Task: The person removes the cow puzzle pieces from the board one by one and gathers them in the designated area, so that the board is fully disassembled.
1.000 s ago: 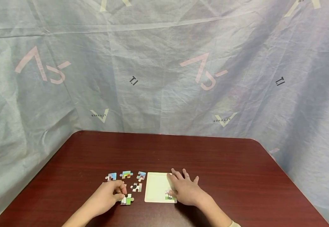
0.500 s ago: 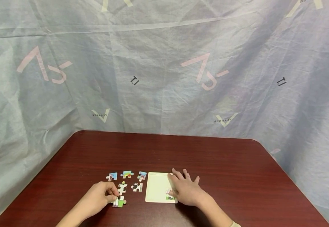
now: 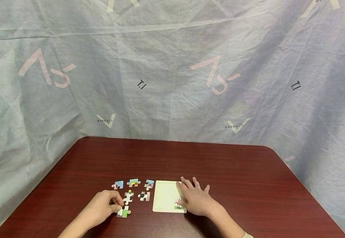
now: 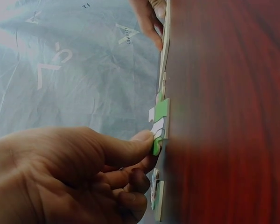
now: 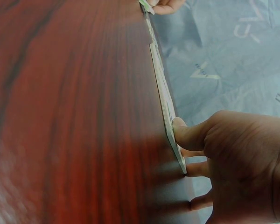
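Observation:
Between thumb and fingers, my left hand [image 3: 101, 205] pinches a green and white jigsaw piece [image 3: 126, 212] at the near left; the left wrist view shows the thumb tip on the green piece [image 4: 162, 110]. Just behind it lies a mostly white piece [image 3: 128, 198]. My right hand [image 3: 197, 201] rests over the right edge of a pale square puzzle board [image 3: 164, 195], fingers spread, thumb on the board. In the board's near right corner sits a picture piece [image 3: 177, 204], partly covered by the right thumb.
Loose jigsaw pieces lie left of the board: a blue and pink one [image 3: 118, 184], a yellow-green one [image 3: 134, 182], a blue one [image 3: 149, 184] and a black and white one [image 3: 144, 196]. The dark red table [image 3: 220, 165] meets a grey cloth backdrop [image 3: 172, 82].
My left hand has moved left with the green and white piece, uncovering the white piece behind it. The right hand and the board keep their place.

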`<move>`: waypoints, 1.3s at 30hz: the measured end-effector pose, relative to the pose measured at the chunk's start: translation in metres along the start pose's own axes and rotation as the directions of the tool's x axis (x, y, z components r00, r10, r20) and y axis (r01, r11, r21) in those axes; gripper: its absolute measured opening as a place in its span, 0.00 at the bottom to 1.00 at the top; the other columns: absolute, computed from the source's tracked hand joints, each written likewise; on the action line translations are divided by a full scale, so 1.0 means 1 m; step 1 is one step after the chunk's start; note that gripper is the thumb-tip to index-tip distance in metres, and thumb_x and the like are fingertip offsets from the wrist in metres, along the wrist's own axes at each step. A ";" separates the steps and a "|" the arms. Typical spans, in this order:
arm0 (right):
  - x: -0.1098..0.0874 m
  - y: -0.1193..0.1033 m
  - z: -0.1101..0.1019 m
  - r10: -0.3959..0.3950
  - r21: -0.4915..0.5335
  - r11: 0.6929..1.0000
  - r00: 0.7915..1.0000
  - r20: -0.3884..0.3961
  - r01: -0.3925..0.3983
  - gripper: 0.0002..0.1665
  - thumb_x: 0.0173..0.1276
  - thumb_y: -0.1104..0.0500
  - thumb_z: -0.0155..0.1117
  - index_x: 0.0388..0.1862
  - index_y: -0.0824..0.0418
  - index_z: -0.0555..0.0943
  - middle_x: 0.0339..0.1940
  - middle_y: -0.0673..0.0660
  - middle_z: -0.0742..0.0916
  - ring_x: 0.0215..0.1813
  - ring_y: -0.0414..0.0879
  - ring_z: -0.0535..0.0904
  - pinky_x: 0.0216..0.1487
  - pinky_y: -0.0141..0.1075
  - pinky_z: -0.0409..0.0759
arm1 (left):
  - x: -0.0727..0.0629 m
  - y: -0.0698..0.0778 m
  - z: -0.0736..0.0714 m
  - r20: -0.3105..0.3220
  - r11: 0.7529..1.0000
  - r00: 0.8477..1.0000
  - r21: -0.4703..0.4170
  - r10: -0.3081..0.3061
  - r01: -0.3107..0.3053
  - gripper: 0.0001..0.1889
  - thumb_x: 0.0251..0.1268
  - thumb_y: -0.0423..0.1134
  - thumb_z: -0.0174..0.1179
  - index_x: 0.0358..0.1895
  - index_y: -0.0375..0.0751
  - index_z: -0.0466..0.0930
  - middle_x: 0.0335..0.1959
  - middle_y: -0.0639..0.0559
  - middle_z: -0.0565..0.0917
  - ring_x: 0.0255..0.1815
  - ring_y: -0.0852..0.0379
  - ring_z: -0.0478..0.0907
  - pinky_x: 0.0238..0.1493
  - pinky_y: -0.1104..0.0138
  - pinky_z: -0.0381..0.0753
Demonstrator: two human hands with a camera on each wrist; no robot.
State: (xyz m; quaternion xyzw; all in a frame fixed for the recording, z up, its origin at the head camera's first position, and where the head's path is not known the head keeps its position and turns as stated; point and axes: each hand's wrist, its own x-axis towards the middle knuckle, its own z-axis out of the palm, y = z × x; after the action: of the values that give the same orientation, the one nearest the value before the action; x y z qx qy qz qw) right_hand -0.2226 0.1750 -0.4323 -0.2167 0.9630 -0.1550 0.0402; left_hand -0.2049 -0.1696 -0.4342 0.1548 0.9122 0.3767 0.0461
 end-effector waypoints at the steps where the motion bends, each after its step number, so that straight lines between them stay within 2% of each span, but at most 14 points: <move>1: 0.000 0.000 0.000 0.000 -0.001 1.000 1.000 -0.001 0.000 0.38 0.72 0.48 0.65 0.76 0.59 0.68 0.78 0.62 0.66 0.75 0.76 0.55 0.53 0.85 0.49 | 0.000 0.000 0.000 -0.001 1.000 1.000 0.001 0.003 -0.003 0.08 0.60 0.27 0.69 0.31 0.44 0.81 0.25 0.57 0.77 0.27 0.61 0.70 0.29 0.68 0.71; 15: -0.002 0.001 -0.001 0.000 0.009 1.000 1.000 -0.007 0.000 0.38 0.72 0.48 0.66 0.76 0.59 0.67 0.78 0.62 0.66 0.75 0.77 0.55 0.52 0.86 0.49 | 0.001 0.000 0.002 -0.014 0.999 0.999 0.018 0.037 -0.037 0.10 0.57 0.27 0.70 0.32 0.45 0.81 0.26 0.58 0.76 0.28 0.63 0.71 0.31 0.68 0.71; 24: -0.002 0.002 -0.001 0.013 0.013 1.000 1.000 -0.013 -0.013 0.37 0.71 0.48 0.67 0.74 0.56 0.67 0.77 0.61 0.67 0.75 0.76 0.56 0.52 0.85 0.49 | 0.008 0.012 0.008 -0.051 0.995 0.994 0.028 0.093 -0.092 0.10 0.59 0.28 0.69 0.32 0.47 0.80 0.26 0.60 0.76 0.26 0.65 0.69 0.29 0.69 0.70; 29: -0.002 0.002 -0.001 0.009 0.018 1.000 1.000 -0.013 -0.009 0.37 0.71 0.48 0.67 0.74 0.56 0.67 0.77 0.62 0.67 0.74 0.76 0.57 0.52 0.85 0.49 | 0.019 0.027 0.020 -0.014 0.992 0.992 0.001 0.127 -0.127 0.09 0.61 0.28 0.69 0.33 0.46 0.80 0.26 0.60 0.77 0.22 0.64 0.70 0.28 0.68 0.71; 39: 0.000 0.000 0.001 -0.009 0.005 1.000 1.000 -0.014 0.009 0.37 0.71 0.47 0.67 0.74 0.58 0.68 0.77 0.62 0.68 0.74 0.76 0.57 0.53 0.85 0.50 | 0.041 0.049 0.046 0.070 0.977 0.975 -0.053 0.209 -0.206 0.08 0.62 0.27 0.67 0.34 0.44 0.80 0.29 0.59 0.77 0.28 0.61 0.70 0.32 0.67 0.71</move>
State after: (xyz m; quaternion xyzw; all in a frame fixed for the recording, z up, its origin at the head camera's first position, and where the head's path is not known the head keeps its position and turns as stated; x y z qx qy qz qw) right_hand -0.2231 0.1748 -0.4334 -0.2199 0.9618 -0.1594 0.0332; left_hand -0.2228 -0.0930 -0.4315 0.2623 0.8798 0.3940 0.0443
